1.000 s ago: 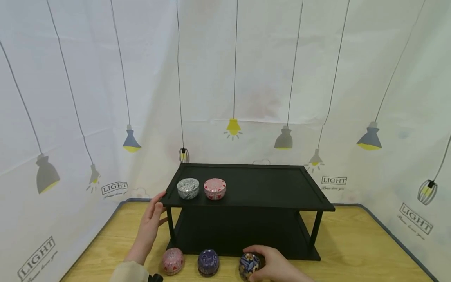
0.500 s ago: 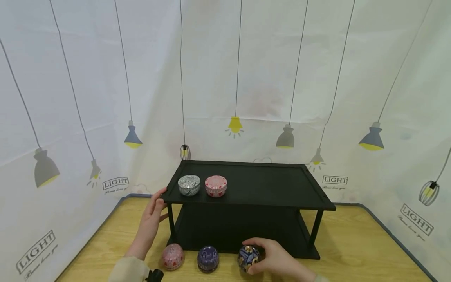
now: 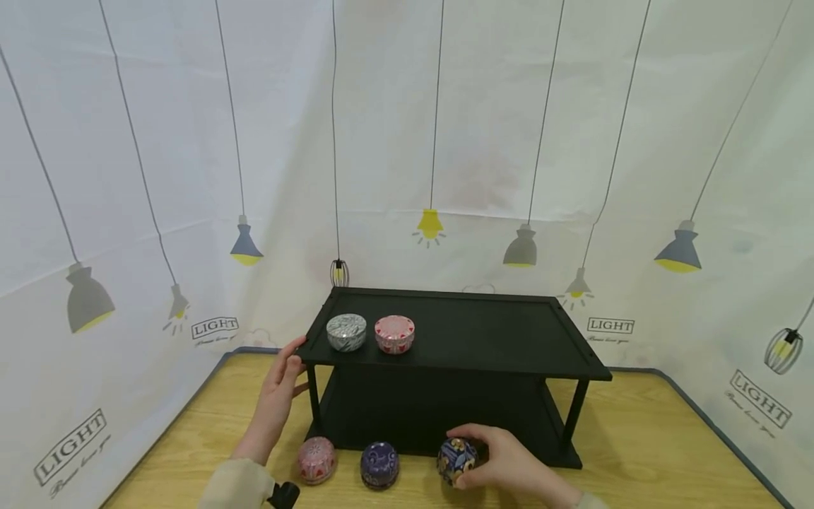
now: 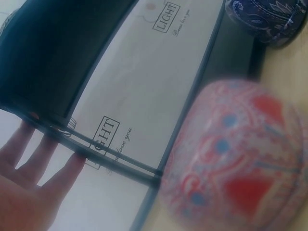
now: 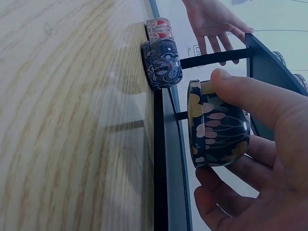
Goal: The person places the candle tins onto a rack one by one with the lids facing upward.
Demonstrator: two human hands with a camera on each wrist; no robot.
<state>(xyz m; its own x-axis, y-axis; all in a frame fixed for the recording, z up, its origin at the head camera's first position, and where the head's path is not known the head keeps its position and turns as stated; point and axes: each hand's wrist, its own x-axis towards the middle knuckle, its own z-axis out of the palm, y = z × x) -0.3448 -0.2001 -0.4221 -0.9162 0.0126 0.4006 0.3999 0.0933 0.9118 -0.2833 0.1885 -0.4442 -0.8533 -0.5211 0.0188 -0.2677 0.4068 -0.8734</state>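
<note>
My right hand (image 3: 505,461) pinches a small round tin (image 5: 219,130), dark blue with orange and pink flowers, between thumb and fingers. The right wrist view has it raised off the wooden table. My left hand (image 3: 278,396) touches the left edge of a black two-tier shelf (image 3: 477,329) near its front corner, fingers mostly straight. On the top tier stand a grey-white marbled tin (image 3: 346,333) and a pink tin with red hearts (image 3: 394,335). Along the shelf's front on the table sit another pink tin (image 3: 316,460) and a purple-blue patterned tin (image 3: 379,466).
The shelf's lower tier (image 3: 432,410) lies under the top, with a thin front post (image 3: 574,416) at the right. Wooden table (image 3: 649,452) extends on both sides. A white cloth backdrop (image 3: 483,141) printed with lamps surrounds it.
The flowered tin has risen slightly in my right hand. My left hand keeps its place at the shelf edge. The head view has shifted a little.
</note>
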